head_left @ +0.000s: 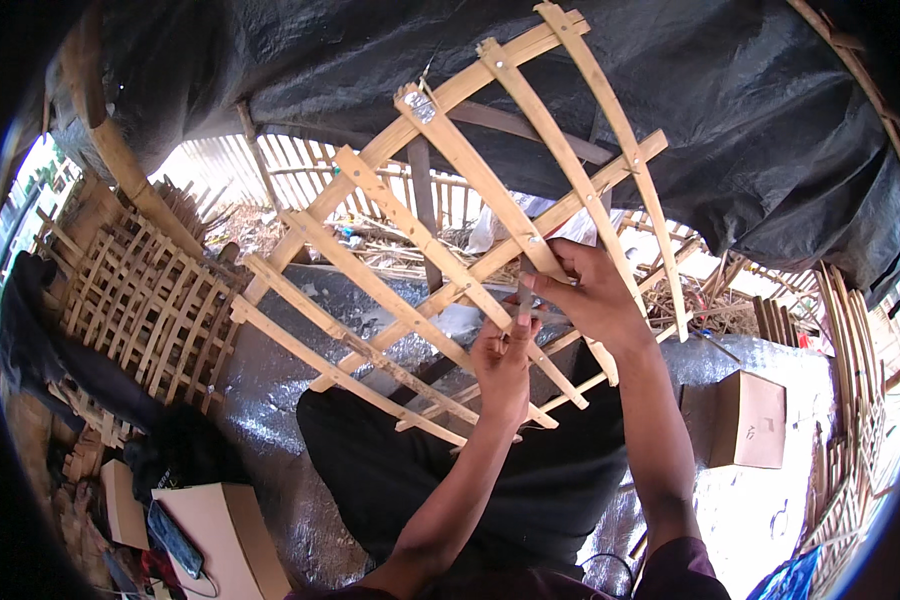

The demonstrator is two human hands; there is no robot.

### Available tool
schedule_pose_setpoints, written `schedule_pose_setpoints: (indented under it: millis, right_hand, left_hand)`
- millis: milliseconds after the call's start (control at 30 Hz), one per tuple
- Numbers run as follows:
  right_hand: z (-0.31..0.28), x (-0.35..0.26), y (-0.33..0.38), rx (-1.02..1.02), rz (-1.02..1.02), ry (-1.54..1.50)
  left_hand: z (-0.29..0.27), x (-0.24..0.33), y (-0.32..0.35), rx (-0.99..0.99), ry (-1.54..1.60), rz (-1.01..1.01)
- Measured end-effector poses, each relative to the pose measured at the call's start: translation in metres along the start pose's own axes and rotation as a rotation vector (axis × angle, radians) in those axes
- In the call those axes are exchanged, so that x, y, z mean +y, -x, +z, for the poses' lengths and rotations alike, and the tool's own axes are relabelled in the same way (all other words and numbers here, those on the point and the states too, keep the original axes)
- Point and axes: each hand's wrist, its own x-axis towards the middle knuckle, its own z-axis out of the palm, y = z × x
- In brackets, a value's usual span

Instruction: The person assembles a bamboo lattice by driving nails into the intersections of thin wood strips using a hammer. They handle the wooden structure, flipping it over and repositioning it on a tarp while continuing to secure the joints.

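Head view: left hand (pixel 503 365) is apparently pinching a slim grey piece (pixel 526 292) against the bamboo lattice (pixel 465 287); right hand (pixel 598 300) is working beside it, grip impossible to tell. Lattice is slanting over the black-covered lap (pixel 540 500), presumably for steadiness; cardboard box (pixel 760 420) is standing rightward.

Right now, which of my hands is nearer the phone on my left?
Left. In the picture, your left hand is above and right of the phone; your right hand is higher and farther right. Both are at the wooden lattice.
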Motion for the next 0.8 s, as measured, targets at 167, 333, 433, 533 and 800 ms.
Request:
schedule_pose_setpoints:
  millis: [167,333,433,533,800]
  right_hand:
    - [-0.004,-0.024,0.003,-0.037,-0.091,-0.491]
    - [-0.001,-0.016,0.001,-0.033,-0.029,-0.575]
    - [-0.004,-0.012,0.002,-0.061,-0.002,-0.69]
    - [-0.004,-0.01,0.002,-0.029,0.062,-0.738]
    - [0.001,-0.007,0.004,0.17,0.104,-0.697]
  left_hand:
    - [-0.007,-0.002,0.0,0.005,0.023,-0.002]
    - [-0.002,-0.002,0.007,0.031,-0.022,0.003]
    - [0.0,-0.002,0.01,0.007,0.031,0.011]
    - [-0.001,-0.002,0.009,-0.02,0.047,0.007]
    - [0.004,-0.006,0.015,0.016,-0.018,-0.005]
